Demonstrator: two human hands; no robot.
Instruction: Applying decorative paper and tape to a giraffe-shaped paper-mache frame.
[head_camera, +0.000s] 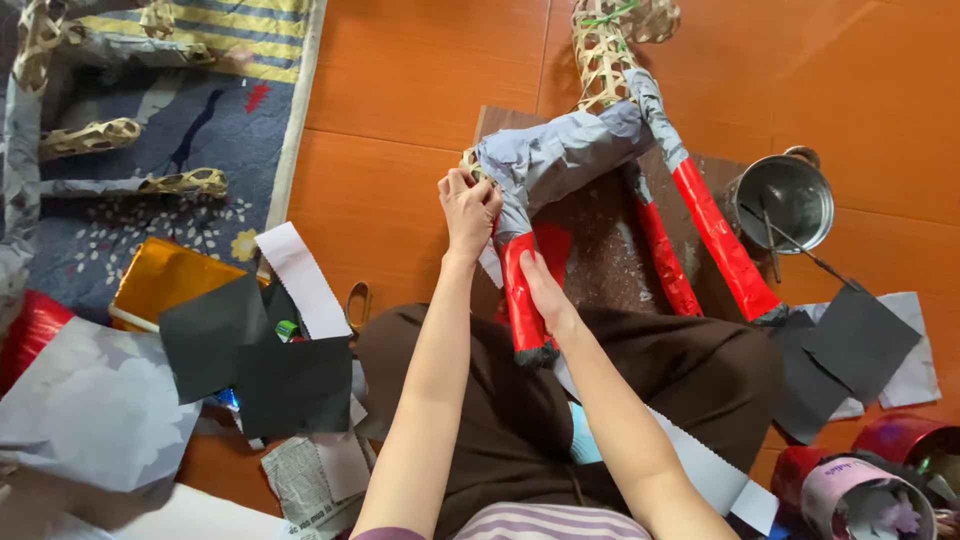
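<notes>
The person sat on the orange floor (420, 70), knees spread in dark brown trousers (500, 400), with the woven figure (570, 160) lying across a brown board (600, 250) just ahead of the lap. Open floor lay beyond the board and to its left, up to the pale edge of a patterned rug (200, 110). To the right a steel pot (785, 200) with sticks in it stood just off the board's corner, and black paper squares (850, 345) overlapped white sheets beside the right knee. More black squares (260, 360), a white strip (300, 280) and a gold sheet (165, 280) crowded the floor by the left knee.

The figure was a bamboo lattice frame, bare at its far end, its body wrapped in crumpled grey paper. Three legs pointed toward the person, each sleeved in glossy red with a dark tip.

The left hand (468, 205) pinched the grey paper at the bare lattice end of the body, fingers closed on it. The right hand (545, 290) lay along the nearest red leg (522, 295), fingers pressed flat against it; whether its grip closed around the leg could not be told.
</notes>
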